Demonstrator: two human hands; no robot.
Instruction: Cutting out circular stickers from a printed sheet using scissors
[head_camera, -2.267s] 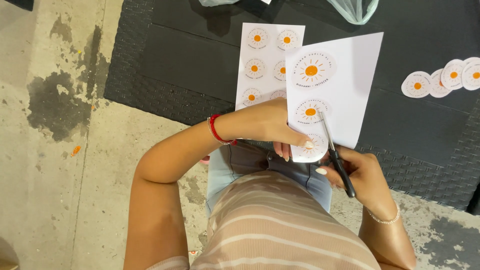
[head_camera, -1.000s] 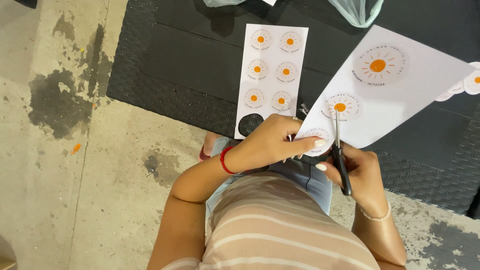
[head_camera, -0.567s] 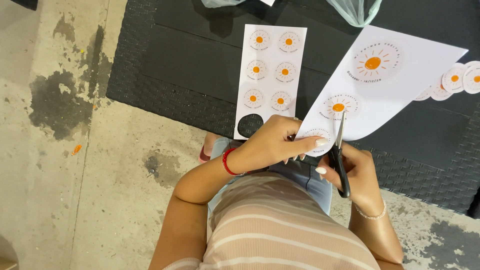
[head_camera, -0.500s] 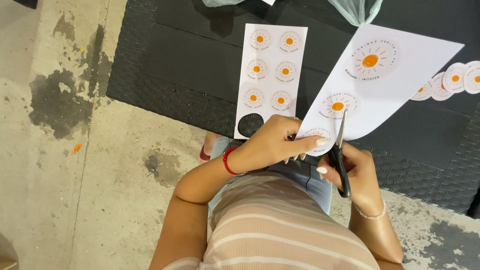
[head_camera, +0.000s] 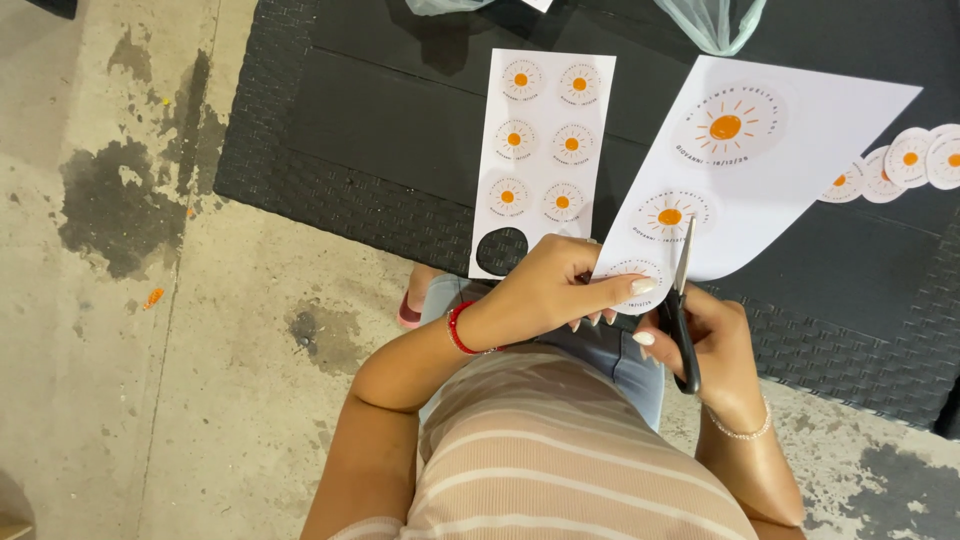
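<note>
White paper sheet (head_camera: 790, 170), printed with orange sun circles, is held up over the black table (head_camera: 400, 150), tilted so its long side runs up and to the right. The left hand (head_camera: 555, 295) is closed on the sheet's lower corner, thumb on top and fingers curled under. Just right of it, the right hand (head_camera: 705, 345) grips black-handled scissors (head_camera: 682, 300), whose blades point up into the sheet's lower edge beside a sun circle. A second strip of sun stickers (head_camera: 545, 150) lies flat on the table to the left, one round hole cut at its bottom. Cut-out round stickers (head_camera: 905, 160) sit at the table's right edge
</note>
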